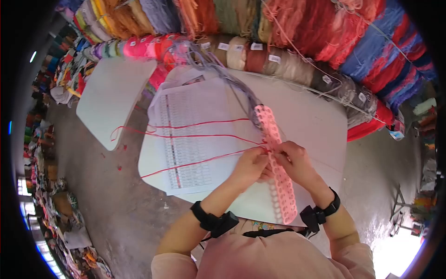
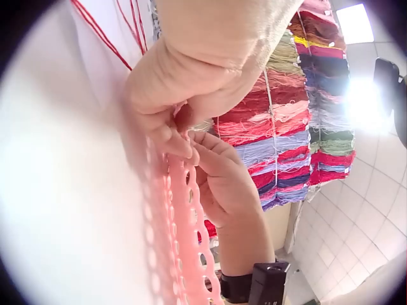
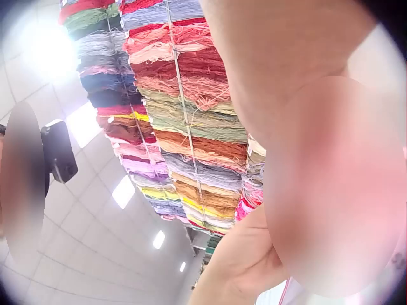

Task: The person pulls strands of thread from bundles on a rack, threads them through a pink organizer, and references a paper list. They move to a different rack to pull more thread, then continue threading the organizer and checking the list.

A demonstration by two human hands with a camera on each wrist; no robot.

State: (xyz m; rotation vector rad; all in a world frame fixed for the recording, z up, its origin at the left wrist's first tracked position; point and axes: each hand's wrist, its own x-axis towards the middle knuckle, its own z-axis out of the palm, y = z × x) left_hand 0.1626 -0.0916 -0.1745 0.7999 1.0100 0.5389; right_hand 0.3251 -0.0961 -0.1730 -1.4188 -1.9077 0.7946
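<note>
Thread [image 1: 200, 136] end hidden between pinching fingers [image 1: 259, 160]

Stacked yarn skeins [image 1: 297, 23] back a white table [image 1: 309, 118] bearing a printed chart [image 1: 186, 153].

We look steeply down from the head at the table [image 1: 320, 121], wrist views very close, facing up, left shares pink strip [image 1: 284, 190], all share yarn stacks [image 1: 334, 37].
</note>
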